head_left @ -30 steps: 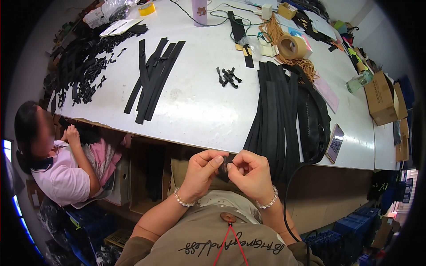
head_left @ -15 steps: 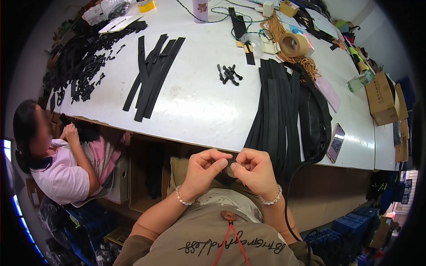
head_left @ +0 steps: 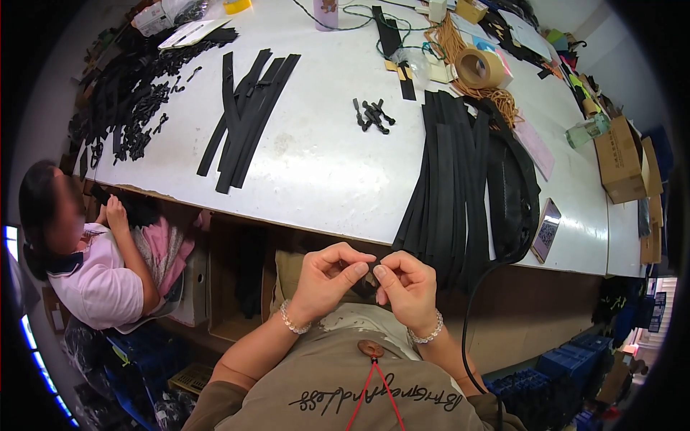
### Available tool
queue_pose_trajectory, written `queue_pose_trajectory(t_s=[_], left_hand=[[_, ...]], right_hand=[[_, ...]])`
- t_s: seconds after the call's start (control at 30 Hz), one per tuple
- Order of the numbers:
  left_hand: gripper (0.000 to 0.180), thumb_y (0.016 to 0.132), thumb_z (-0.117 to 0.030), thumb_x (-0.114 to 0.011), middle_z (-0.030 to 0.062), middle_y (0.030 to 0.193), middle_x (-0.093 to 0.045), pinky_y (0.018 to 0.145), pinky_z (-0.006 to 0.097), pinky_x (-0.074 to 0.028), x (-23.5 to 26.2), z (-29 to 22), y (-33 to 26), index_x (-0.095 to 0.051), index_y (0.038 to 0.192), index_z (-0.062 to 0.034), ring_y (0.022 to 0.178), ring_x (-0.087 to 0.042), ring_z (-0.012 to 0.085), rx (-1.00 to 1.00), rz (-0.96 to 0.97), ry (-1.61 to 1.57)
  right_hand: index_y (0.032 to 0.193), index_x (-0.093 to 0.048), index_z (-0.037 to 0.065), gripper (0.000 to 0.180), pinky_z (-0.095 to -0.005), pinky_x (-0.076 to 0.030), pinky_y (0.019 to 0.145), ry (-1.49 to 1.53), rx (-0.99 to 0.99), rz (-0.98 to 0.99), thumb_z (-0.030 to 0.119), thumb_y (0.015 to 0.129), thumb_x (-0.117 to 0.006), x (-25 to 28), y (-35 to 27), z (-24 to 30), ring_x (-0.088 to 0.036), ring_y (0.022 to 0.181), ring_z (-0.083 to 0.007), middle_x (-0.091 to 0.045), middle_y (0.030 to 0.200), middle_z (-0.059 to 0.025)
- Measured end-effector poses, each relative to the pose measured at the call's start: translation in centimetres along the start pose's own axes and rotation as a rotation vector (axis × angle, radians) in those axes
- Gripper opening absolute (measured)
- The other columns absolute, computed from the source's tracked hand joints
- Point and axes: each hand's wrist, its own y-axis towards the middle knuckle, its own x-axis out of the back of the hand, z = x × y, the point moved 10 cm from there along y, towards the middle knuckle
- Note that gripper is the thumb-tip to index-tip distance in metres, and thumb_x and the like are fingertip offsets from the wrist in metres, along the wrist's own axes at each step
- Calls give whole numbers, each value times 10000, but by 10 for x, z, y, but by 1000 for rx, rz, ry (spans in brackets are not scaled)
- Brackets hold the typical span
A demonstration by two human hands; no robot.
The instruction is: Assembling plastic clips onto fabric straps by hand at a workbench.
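Observation:
My left hand [head_left: 327, 280] and my right hand [head_left: 408, 282] are close together in front of my body, just off the table's near edge. Each is closed in a pinch, thumb against fingers. Something small and dark shows in the gap between the fingertips, but its kind is hidden. Nearest to my right hand, long flat black strips [head_left: 449, 187], looking like zipper tape, lie in a thick bundle and overhang the edge. A small heap of black zipper pulls [head_left: 375, 116] rests farther back. More black strips [head_left: 248, 122] lie crossed to the left.
A black bag [head_left: 512, 187] and a phone [head_left: 547, 228] lie right of the bundle on the white table [head_left: 309, 179]. Tape rolls [head_left: 480, 68], cord and a cardboard box [head_left: 619, 158] are beyond. A co-worker [head_left: 100, 266] sits at left near a black pile [head_left: 129, 108]. A black cable [head_left: 468, 323] hangs beside my right arm.
My right hand has shifted slightly down, and its fingertips have turned a little. My left hand stays nearly in place, still pinched. The view has tilted slightly.

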Motion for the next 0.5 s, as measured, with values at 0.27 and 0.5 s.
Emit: queue_pose_trajectory(t_s=[0.27,0.5], left_hand=[[186,820,17,-609,42,875,-617,705,197,-466,-6,8,-9,-624,1006,12,810,-572,69,88,4,-58],[132,790,21,-636,33,847,-636,653,173,-468,11,62,-12,-592,911,-7,680,-565,55,360,-78,-136]], right_hand=[[870,-540,-15,55,-179,-429,486,230,-20,-32,34,889,-523,2,-6,-28,-531,548,-57,-566,714,-25],[919,-544,-10,79,-203,-444,486,362,-237,-106,63,888,-537,10,-10,-76,-541,551,-82,-578,736,-42]])
